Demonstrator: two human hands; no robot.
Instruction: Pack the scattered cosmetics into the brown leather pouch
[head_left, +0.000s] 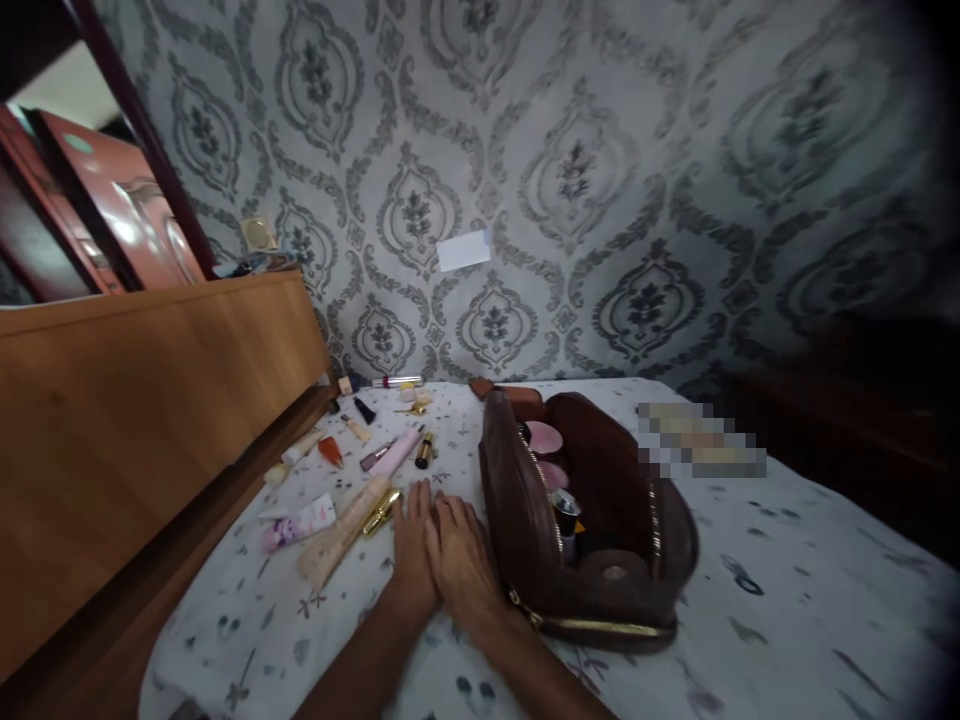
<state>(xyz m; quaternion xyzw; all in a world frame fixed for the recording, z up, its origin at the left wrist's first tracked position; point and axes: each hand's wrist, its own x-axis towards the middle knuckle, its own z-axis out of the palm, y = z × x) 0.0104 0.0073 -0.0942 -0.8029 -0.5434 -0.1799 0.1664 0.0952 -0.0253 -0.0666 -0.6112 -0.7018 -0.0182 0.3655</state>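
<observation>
Side by side on the patterned sheet, my left hand and my right hand lie flat and touch each other. Both have their fingers stretched forward and hold nothing. Just left of my left hand is a gold tube, beside a long beige tube. An unzipped brown leather bag stands close to the right of my right hand. Pink round items and a dark bottle with a silver cap show inside it; the rest of its inside is in shadow.
Several cosmetics lie scattered to the left, among them a white and purple tube, an orange item, a pink tube and a black and gold tube. A wooden board borders the left side. Patterned wallpaper rises behind.
</observation>
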